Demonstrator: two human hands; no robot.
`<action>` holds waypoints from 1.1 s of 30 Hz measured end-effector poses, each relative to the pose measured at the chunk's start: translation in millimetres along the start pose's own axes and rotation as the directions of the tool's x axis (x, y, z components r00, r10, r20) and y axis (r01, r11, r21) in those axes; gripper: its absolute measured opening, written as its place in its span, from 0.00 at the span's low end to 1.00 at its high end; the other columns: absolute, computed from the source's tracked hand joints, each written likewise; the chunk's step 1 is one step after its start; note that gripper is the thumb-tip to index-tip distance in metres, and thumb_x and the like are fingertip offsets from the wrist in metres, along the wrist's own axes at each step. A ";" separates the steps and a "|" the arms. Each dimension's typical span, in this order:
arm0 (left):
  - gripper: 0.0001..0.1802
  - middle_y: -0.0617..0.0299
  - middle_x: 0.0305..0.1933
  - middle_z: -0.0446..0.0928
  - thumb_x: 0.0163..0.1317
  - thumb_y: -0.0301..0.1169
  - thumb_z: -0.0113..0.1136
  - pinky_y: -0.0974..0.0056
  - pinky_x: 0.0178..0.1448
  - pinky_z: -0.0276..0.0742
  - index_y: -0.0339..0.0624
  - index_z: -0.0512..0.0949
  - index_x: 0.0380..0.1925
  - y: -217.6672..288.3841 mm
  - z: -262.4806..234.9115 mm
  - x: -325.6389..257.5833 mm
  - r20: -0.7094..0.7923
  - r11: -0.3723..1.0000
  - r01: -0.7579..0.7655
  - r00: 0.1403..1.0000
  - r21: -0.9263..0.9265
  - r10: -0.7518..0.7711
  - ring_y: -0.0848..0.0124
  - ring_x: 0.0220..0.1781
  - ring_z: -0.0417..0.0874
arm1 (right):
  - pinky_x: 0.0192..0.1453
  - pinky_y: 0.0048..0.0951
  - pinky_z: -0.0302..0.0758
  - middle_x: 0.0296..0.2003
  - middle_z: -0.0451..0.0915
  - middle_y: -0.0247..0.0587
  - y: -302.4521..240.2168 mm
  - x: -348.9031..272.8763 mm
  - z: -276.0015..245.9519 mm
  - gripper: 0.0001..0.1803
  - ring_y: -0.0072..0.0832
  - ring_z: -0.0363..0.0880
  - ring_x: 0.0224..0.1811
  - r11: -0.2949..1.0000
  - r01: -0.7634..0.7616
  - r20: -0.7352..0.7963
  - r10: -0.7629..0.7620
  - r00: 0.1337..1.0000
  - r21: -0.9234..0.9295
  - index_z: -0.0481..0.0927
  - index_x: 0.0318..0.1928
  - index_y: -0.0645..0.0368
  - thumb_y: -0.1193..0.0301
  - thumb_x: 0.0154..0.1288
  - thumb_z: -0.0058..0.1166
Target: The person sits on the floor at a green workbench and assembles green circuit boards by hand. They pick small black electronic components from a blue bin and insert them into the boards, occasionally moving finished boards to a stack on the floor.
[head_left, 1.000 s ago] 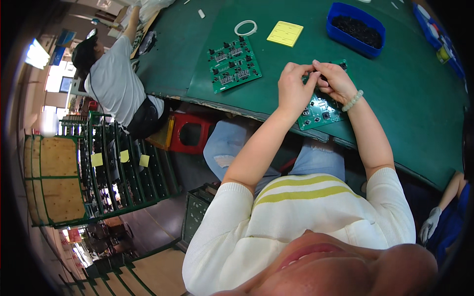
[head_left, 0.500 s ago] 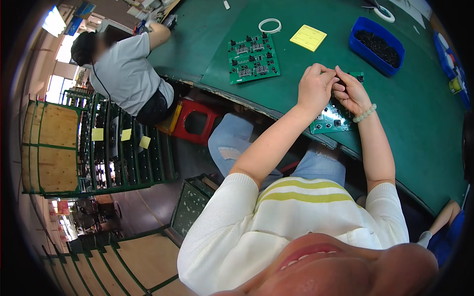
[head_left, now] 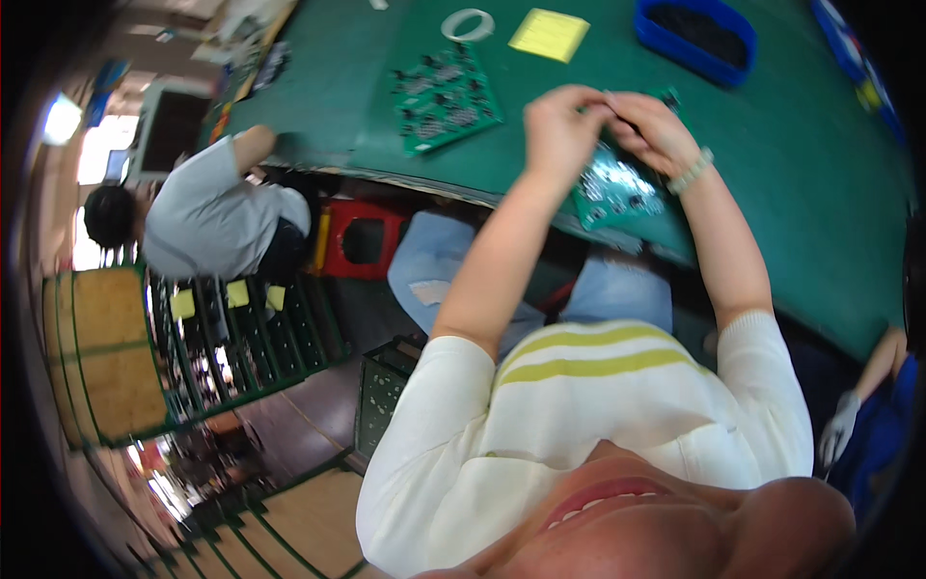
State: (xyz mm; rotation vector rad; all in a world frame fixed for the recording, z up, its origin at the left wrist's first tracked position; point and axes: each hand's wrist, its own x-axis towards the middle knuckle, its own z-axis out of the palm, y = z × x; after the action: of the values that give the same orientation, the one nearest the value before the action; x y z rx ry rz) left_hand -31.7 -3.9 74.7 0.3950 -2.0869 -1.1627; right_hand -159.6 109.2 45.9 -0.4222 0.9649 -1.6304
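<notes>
1. Left hand (head_left: 558,130) — raised over the table's near edge, forearm running up from the sleeve at 6 o'clock, elbow bent; fingers curled and pinched together at the top, meeting the right hand's fingertips. What sits in the pinch is too small to tell.
2. Right hand (head_left: 654,130) — just at 3 o'clock of the left hand, wrist bent, a pale beaded bracelet (head_left: 691,172) on it; fingers pinched toward the left hand at the upper edge of the board. Whether it grips the board or a small part on it cannot be told.
3. Board (head_left: 617,188) — green circuit board, tilted, below and between both hands, at the table edge; its top edge reaches the fingertips.
4. Table (head_left: 772,183) — green top, filling the upper part of the view.
5. Second board (head_left: 444,96) — green panel lying flat, at 10 o'clock of the left hand, well apart.
6. Tape ring (head_left: 469,23) — white, at 12 o'clock of the second board.
7. Yellow pad (head_left: 550,35) — just at 3 o'clock of the ring.
8. Blue bin (head_left: 696,39) — dark parts inside, at 1 o'clock of the hands.
9. Another person (head_left: 217,217) — grey shirt, seated at the table's left end, at 9 o'clock.
</notes>
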 end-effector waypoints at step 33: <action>0.04 0.57 0.37 0.79 0.51 0.25 0.67 0.56 0.46 0.76 0.40 0.86 0.28 -14.3 -5.7 -18.5 0.317 0.671 -0.367 0.927 0.645 0.202 0.57 0.42 0.77 | 0.19 0.14 0.51 0.25 0.71 0.25 -28.4 -2.1 -40.7 0.01 0.09 0.60 0.21 0.949 0.302 -0.093 -0.294 0.951 0.092 0.82 0.38 0.59 0.77 0.68 0.58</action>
State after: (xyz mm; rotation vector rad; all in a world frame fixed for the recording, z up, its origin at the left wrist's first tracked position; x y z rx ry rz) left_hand -15.6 -4.8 56.7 0.2584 -2.6289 -0.1842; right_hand -206.0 126.7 43.8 -0.4518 0.8991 -1.9756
